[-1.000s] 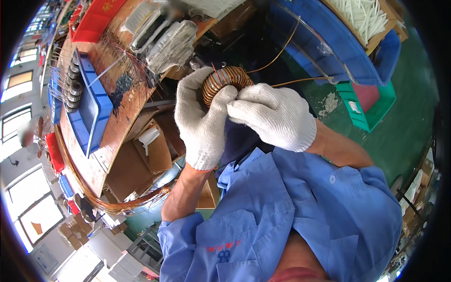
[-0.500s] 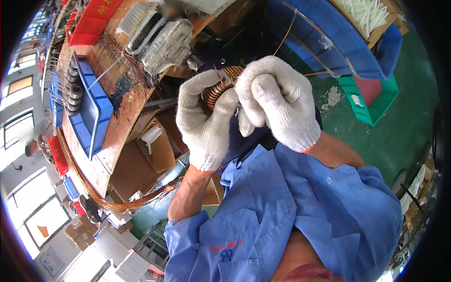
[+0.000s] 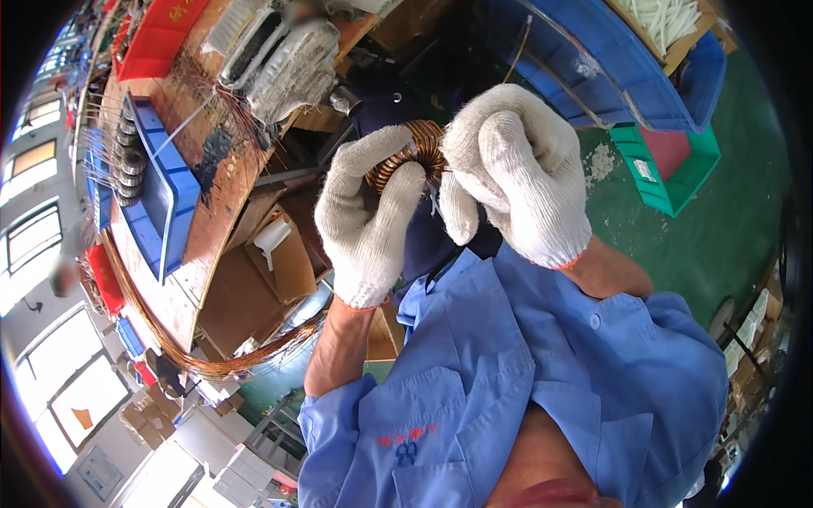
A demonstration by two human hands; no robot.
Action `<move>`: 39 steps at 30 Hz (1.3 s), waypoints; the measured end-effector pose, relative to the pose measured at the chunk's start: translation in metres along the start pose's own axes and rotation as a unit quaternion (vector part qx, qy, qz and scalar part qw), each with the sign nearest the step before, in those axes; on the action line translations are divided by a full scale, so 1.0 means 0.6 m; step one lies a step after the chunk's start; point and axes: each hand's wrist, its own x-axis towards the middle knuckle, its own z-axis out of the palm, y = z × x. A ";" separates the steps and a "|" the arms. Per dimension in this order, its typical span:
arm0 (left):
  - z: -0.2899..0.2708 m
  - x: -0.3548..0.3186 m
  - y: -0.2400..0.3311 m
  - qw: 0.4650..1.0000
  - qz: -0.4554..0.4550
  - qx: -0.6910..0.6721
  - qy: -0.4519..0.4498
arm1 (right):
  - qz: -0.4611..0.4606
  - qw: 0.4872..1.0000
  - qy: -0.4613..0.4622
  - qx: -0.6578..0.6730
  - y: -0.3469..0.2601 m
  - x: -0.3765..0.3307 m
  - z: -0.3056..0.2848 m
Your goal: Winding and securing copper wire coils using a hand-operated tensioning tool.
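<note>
A ring-shaped coil [image 3: 408, 157], wound closely with copper wire, is gripped between the thumb and fingers of my left hand [image 3: 364, 222], in a white knitted glove. Close against the coil's right side is my right hand [image 3: 529, 182], gloved likewise, its fingers curled tight. A thin copper wire [image 3: 518, 52] runs down to the top of this hand, which appears to grip it; the pinch itself is hidden by the glove.
On the wooden bench at left are a blue bin [image 3: 161, 190] with several wound coils [image 3: 129, 161] and a wrapped machine part [image 3: 292, 80]. A bundle of copper wire [image 3: 229, 366] curves below. Blue tub [image 3: 622, 80] and green crate [image 3: 669, 188] stand at right.
My right hand has shifted a little right, away from the coil, showing more of the coil's right side. My left hand keeps its hold on the coil.
</note>
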 end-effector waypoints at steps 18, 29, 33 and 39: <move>0.012 0.000 0.048 0.996 -0.038 0.056 0.051 | -0.062 0.987 -0.130 -0.077 0.012 -0.005 -0.014; 0.000 0.009 0.034 0.964 0.039 0.257 -0.056 | -0.026 0.999 -0.031 0.009 -0.003 0.004 0.006; 0.000 0.019 0.029 0.973 -0.016 0.222 -0.061 | -0.041 0.999 -0.001 -0.031 0.014 -0.007 -0.015; 0.005 0.010 0.021 0.974 -0.158 -0.159 -0.039 | -0.002 0.993 0.068 0.100 0.003 0.006 -0.013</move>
